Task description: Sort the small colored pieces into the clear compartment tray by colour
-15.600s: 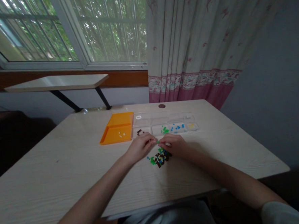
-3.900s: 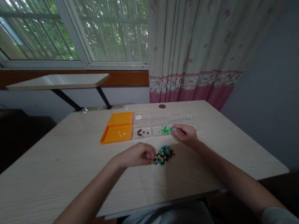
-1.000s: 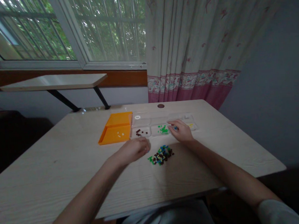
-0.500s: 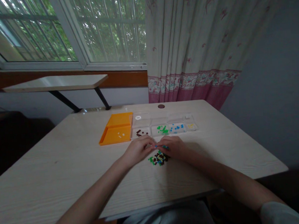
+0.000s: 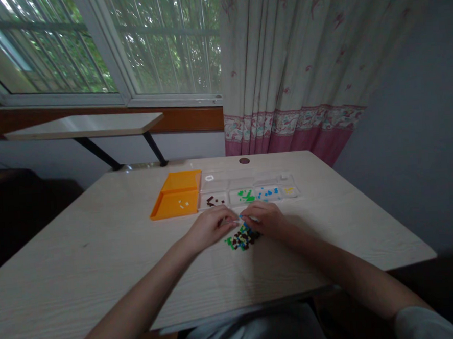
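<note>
A small pile of mixed tiny bricks [image 5: 241,238], brown, green, blue and yellow, lies on the pale wooden table [image 5: 101,259]. My left hand [image 5: 211,226] and my right hand [image 5: 264,219] meet fingertip to fingertip just above the pile's far edge. Both hands are closed in a pinch, and what they hold between them is too small to name. Behind them lies a clear sorting tray [image 5: 250,188] with brown, green, blue and yellow bricks in separate compartments.
An orange lid [image 5: 176,195] with a few pale pieces lies left of the clear tray. A white ring sits in a far compartment. A small round hole cover [image 5: 244,160] is near the table's far edge, and a curtain and window stand behind.
My right hand has come back from the tray's blue compartment to the pile. My left hand has shifted slightly right, and the two now meet in a pinch over the pile.
</note>
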A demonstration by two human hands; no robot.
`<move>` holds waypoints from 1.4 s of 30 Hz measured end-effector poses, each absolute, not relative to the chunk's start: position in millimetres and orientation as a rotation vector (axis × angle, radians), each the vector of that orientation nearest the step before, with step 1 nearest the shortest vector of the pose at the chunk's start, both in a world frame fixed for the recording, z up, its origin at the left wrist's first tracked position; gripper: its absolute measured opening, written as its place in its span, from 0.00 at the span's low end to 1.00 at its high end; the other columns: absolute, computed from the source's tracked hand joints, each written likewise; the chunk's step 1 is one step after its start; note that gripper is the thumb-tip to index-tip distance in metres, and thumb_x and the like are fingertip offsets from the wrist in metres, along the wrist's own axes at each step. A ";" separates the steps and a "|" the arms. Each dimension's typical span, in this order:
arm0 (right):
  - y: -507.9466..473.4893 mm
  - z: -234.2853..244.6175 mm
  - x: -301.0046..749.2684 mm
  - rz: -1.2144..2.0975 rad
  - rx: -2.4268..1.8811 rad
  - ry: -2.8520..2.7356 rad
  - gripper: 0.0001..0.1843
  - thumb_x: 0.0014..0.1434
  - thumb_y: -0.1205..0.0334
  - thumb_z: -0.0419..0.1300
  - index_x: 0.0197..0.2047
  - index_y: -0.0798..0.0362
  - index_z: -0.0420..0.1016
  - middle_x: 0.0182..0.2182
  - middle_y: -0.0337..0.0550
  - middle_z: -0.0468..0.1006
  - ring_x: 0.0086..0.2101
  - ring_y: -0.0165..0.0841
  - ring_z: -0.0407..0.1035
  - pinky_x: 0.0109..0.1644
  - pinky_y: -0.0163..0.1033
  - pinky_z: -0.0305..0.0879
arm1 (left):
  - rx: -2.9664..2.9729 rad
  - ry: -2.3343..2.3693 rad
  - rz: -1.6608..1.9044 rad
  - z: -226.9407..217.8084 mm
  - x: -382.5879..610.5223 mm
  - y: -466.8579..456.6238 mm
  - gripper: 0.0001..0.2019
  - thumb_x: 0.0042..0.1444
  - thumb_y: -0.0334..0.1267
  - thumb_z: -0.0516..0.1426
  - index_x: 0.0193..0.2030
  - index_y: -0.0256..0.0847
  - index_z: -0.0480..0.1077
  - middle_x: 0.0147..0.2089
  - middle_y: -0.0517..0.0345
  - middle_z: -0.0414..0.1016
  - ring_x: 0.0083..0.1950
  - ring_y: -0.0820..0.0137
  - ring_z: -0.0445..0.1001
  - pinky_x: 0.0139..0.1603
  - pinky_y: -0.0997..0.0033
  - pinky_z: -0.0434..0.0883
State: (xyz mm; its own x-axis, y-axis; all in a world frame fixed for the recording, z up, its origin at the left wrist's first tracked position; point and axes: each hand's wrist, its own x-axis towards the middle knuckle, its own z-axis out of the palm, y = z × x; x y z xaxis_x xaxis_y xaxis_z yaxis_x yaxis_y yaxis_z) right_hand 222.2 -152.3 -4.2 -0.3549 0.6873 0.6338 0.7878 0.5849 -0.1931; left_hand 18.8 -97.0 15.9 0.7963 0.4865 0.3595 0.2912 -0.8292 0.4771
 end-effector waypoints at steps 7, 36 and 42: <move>-150.1 6.3 239.1 -0.312 -0.996 -1.843 0.05 0.55 0.65 0.57 0.32 0.52 0.74 0.27 0.41 0.77 0.28 0.27 0.70 0.32 0.30 0.65 | 2.686 0.456 0.342 7.2 15.3 -93.0 0.07 0.56 0.33 0.51 0.34 0.39 0.71 0.33 0.58 0.72 0.34 0.74 0.70 0.35 0.79 0.64; -138.2 15.8 273.5 -0.404 -1.073 -1.791 0.06 0.55 0.65 0.57 0.33 0.53 0.75 0.27 0.42 0.76 0.28 0.28 0.69 0.32 0.32 0.66 | 2.644 0.399 0.287 9.3 17.5 -91.3 0.09 0.56 0.35 0.51 0.36 0.40 0.73 0.34 0.56 0.73 0.36 0.73 0.71 0.36 0.79 0.65; -128.3 11.9 305.4 -0.315 -1.401 -1.872 0.10 0.56 0.60 0.55 0.35 0.53 0.76 0.28 0.42 0.75 0.27 0.29 0.68 0.31 0.33 0.63 | 2.638 0.410 0.334 6.6 18.5 -92.0 0.08 0.55 0.32 0.51 0.34 0.39 0.72 0.33 0.57 0.72 0.34 0.74 0.70 0.35 0.79 0.64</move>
